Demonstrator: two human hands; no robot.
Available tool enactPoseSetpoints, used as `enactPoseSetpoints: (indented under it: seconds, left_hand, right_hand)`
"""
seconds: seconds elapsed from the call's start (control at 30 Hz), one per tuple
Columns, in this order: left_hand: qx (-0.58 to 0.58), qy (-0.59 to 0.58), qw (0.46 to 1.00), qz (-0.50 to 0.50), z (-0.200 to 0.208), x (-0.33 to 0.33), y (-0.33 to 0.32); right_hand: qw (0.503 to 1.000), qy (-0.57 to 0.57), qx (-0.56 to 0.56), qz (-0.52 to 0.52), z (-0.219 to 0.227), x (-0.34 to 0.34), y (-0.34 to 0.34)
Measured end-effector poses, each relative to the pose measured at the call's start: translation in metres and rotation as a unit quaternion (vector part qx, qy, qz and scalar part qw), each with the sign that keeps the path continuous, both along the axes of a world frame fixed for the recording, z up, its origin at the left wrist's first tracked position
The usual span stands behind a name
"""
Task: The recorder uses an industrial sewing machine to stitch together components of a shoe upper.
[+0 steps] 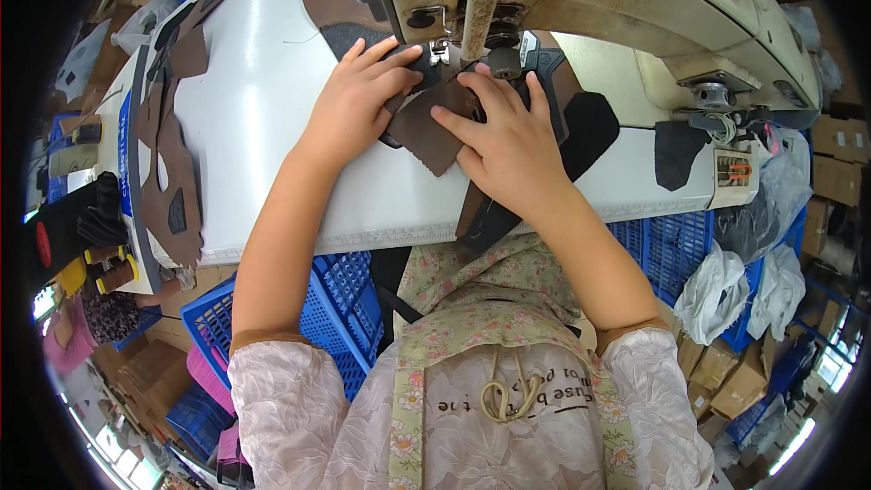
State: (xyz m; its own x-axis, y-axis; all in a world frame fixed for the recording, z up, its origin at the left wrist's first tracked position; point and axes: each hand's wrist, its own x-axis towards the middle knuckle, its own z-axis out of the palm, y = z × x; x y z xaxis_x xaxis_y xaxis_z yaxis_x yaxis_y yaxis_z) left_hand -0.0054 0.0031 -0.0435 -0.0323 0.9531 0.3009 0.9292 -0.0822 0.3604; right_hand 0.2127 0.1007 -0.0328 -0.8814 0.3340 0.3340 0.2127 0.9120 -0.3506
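Observation:
A brown leather piece (426, 136) lies on the white table (263, 91) under the needle foot (442, 53) of a beige sewing machine (617, 0). My left hand (356, 100) presses flat on its left side, fingers reaching toward the foot. On the right side of the leather rests my right hand (510, 138), fingers spread and pointing left toward the needle. Black leather pieces (585, 132) stick out from under my right hand. Neither hand grips anything; both press the leather down.
Cut brown and black leather pieces (172, 172) are stacked along the table's left edge. Thread spools (113, 270) stand at the left. Blue plastic crates (331, 304) sit below the table edge, with white bags (717, 295) and cardboard boxes (726, 377) at right.

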Motion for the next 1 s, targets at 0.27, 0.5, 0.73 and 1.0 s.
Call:
enactPoseSetpoints:
  seconds: [0.27, 0.5, 0.73, 1.0]
  left_hand:
    - [-0.011, 0.049, 0.999, 0.014, 0.003, -0.002, 0.005]
    - [0.056, 0.056, 0.997, 0.002, 0.002, -0.005, 0.012]
    - [-0.007, 0.011, 1.000, 0.025, 0.004, -0.010, 0.019]
    - [-0.010, -0.007, 0.999, 0.035, 0.004, -0.010, 0.022]
  right_hand:
    - [1.000, -0.008, 0.020, -0.017, 0.001, -0.004, 0.001]
    - [0.998, -0.046, 0.029, -0.030, 0.002, -0.009, 0.003]
    - [0.998, -0.018, 0.035, -0.041, -0.003, -0.016, 0.004]
    - [0.999, -0.023, 0.018, -0.045, -0.007, -0.018, 0.004]
